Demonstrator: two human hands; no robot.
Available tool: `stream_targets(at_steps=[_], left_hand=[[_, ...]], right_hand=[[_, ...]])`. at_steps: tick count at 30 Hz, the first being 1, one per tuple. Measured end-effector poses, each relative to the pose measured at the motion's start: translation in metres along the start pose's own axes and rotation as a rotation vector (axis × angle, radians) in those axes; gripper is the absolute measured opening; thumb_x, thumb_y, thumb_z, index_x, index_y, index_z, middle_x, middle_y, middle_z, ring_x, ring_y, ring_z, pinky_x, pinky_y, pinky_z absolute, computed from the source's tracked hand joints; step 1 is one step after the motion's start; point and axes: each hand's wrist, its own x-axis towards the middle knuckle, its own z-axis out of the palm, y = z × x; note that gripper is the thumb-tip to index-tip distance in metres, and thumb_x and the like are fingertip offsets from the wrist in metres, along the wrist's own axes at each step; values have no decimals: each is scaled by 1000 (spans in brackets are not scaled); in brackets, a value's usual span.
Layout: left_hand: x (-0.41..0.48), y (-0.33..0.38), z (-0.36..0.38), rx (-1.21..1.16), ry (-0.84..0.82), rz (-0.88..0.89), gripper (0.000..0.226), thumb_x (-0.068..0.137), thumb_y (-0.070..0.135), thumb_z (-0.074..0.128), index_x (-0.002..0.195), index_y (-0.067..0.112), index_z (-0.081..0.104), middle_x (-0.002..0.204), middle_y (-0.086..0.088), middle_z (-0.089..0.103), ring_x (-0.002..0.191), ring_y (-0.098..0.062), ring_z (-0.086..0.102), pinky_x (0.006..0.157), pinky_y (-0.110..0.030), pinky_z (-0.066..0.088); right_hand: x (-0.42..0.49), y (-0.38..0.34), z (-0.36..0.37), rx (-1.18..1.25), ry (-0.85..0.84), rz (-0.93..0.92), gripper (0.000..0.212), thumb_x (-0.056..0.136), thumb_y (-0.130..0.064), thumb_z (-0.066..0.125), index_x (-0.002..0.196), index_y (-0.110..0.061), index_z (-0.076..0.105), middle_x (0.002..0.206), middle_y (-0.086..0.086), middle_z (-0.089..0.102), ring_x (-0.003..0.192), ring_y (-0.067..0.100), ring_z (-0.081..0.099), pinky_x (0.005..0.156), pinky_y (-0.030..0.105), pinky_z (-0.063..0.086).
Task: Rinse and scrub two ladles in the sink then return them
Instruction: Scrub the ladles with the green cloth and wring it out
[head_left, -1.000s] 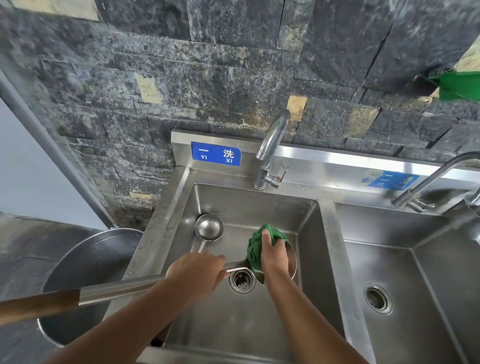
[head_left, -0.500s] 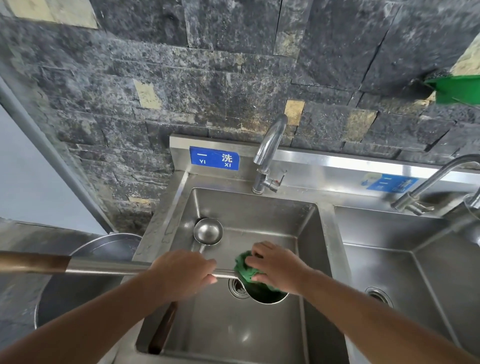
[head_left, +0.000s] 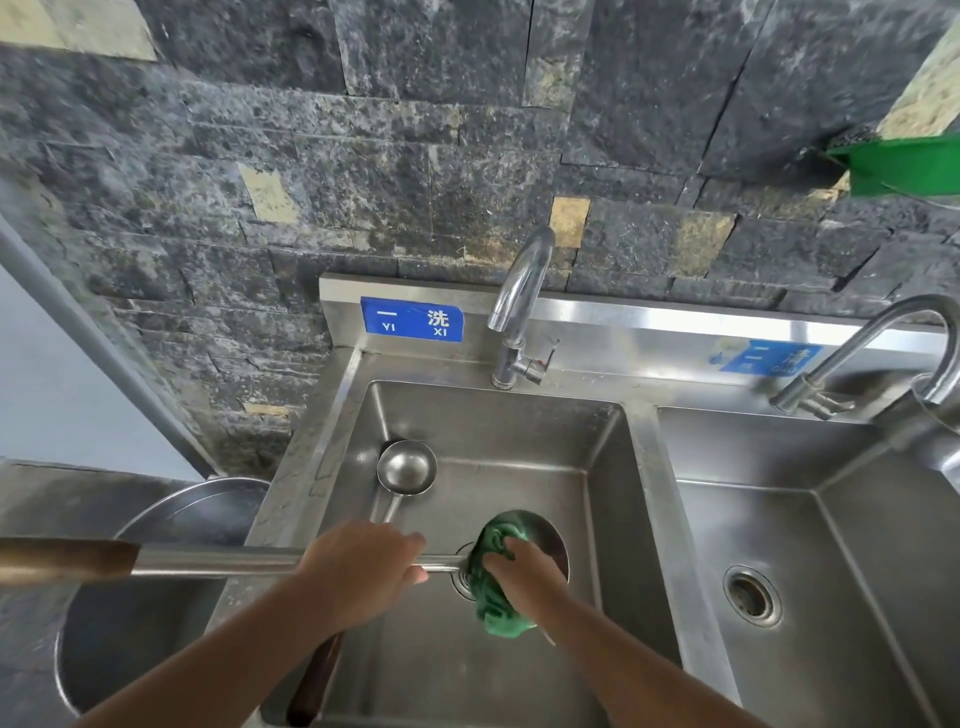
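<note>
Ladle (head_left: 291, 562) number one was the big one, held level across the left basin of the sink (head_left: 644, 467), bowl over the drain. My left hand (head_left: 363, 569) was wrapped tight round the steel shaft just short of the bowl, with the wooden end sticking way out left over a big steel pot (head_left: 171, 525). Right hand (head_left: 524, 569) was clamped down on a green scrub cloth (head_left: 493, 597), pushing it into the bowl.

Handling-wise, I'd say that thing was stiff, fairly heavy and lopsided with the long handle, and wet steel gets slick, so choking up close to the bowl seemed like the right spot to grab. The cloth was soft and floppy, so it just bunched up under my fingers.

Second ladle (head_left: 406, 472) was smaller and sat untouched at the far left of the same basin, bowl up, its dark handle running back toward the near edge under my left arm. Faucet (head_left: 519, 306) showed no water running that I could make out.

Writing: the blue label (head_left: 412, 319) on the backsplash read "一洗" with "YI XI" underneath. Another blue sticker (head_left: 763, 357) sat over the right basin, too blurry to read.
</note>
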Motion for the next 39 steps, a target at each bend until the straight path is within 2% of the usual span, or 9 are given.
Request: stream_targets(at_steps=[5,7,10,13,19,28,30,36,39], left_hand=[[4,3,11,-108,-30,-110,22,96,44,49,104,23,51,99,0,67,92,-26,66,77,-37,52],[11,2,13,-160,-104,-149,18,95,35,51,104,20,50,101,-5,68,91,-29,69,73,-37,51],[19,-5,19,-477,-269,-207,6,91,11,47,94,16,46,78,-13,71,49,-24,65,45,-31,51],[19,-7,28,-588,-177,-193,2,89,11,47,88,13,48,65,-6,58,42,-20,51,38,-26,37],[10,1,34,-423,46,-190,46,81,63,55,73,19,53,64,2,59,61,-15,60,58,-31,45],[-9,10,28,-149,127,-100,73,72,86,7,85,25,46,80,2,61,86,-26,67,66,-36,39],[-8,15,24,-49,117,-91,72,80,83,15,95,23,52,90,-2,69,89,-29,68,66,-35,38],[3,20,25,-16,100,-151,58,94,71,31,107,21,59,101,-3,71,93,-27,69,74,-34,47],[3,12,28,-86,131,-215,60,92,73,29,102,22,59,99,-4,71,92,-29,69,72,-36,47]], right_hand=[[-19,9,-10,989,-348,333,31,86,-26,68,107,-4,65,99,17,69,86,31,65,78,42,52],[-21,14,-23,1100,-312,276,38,76,-25,70,106,-3,67,97,20,71,85,34,66,81,44,50],[-31,15,-45,1221,-204,131,39,77,-27,67,108,-3,67,98,22,73,84,35,69,78,43,55],[-46,15,-63,1222,-105,-33,42,83,-34,64,110,-3,68,102,22,72,91,37,68,82,46,56],[-47,0,-90,809,394,-201,17,86,-42,71,91,-26,72,89,1,77,88,23,74,86,43,58],[1,-18,-97,241,-86,-48,25,88,-34,67,99,-12,71,95,9,74,85,21,70,91,39,57],[6,-30,-93,-10,-120,-84,35,85,-43,67,101,-12,71,99,8,73,87,19,68,91,39,57],[-27,-80,-47,-634,90,-432,22,81,-44,59,83,-22,60,91,2,67,88,27,64,71,33,47],[-46,-70,-38,-587,315,-519,20,85,-42,52,80,-22,50,87,-2,64,82,25,63,69,33,50]])
